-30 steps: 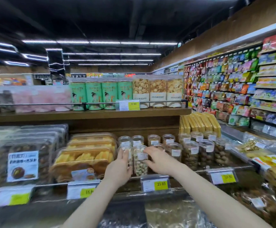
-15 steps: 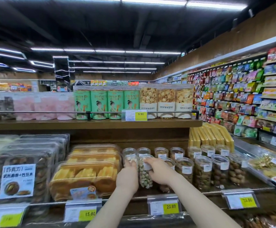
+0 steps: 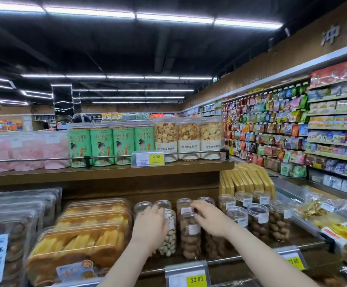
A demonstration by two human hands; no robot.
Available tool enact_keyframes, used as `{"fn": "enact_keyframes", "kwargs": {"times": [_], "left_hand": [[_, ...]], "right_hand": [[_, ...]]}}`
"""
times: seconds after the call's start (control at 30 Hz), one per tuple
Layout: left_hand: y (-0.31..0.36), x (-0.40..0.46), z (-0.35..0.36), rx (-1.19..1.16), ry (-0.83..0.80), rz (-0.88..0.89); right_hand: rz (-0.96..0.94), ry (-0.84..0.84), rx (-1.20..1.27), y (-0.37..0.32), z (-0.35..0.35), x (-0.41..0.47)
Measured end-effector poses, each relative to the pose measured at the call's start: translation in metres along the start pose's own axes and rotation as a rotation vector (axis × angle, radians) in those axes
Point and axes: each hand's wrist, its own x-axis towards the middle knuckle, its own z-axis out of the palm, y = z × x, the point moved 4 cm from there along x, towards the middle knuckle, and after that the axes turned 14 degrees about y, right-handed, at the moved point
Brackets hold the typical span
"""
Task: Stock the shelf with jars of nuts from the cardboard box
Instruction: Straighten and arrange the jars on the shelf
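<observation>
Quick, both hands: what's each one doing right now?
Left hand: gripping the jar of pale nuts.
Right hand: fingers on top of the jar of brown nuts; grip cannot be told.

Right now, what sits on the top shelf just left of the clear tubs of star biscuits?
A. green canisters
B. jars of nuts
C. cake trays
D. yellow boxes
A: four green canisters stand side by side on the top shelf, directly left of the biscuit tubs.

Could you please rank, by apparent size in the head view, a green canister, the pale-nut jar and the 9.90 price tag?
1. Green canister, tallest.
2. Pale-nut jar; nearer the camera and partly hidden by the left hand, so this is unsure.
3. 9.90 price tag, smallest.
</observation>
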Motion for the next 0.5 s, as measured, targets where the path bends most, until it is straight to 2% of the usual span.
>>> {"fn": "enact_keyframes", "kwargs": {"times": [0.17,0.3,0.37,0.5], "left_hand": [[0.042,0.037,0.033,-0.18,-0.23,0.171],[0.047,0.058,0.061,-0.209,-0.374,0.115],[0.042,0.059,0.069,-0.214,-0.399,0.101],[0.025,0.056,0.074,-0.225,-0.345,0.058]], "right_hand": [[0.087,-0.005,-0.083,0.042,-0.017,0.027],[0.165,-0.125,-0.105,0.059,-0.007,0.043],[0.186,-0.165,-0.108,0.061,-0.003,0.045],[0.144,-0.177,-0.071,0.05,0.008,0.047]]}}
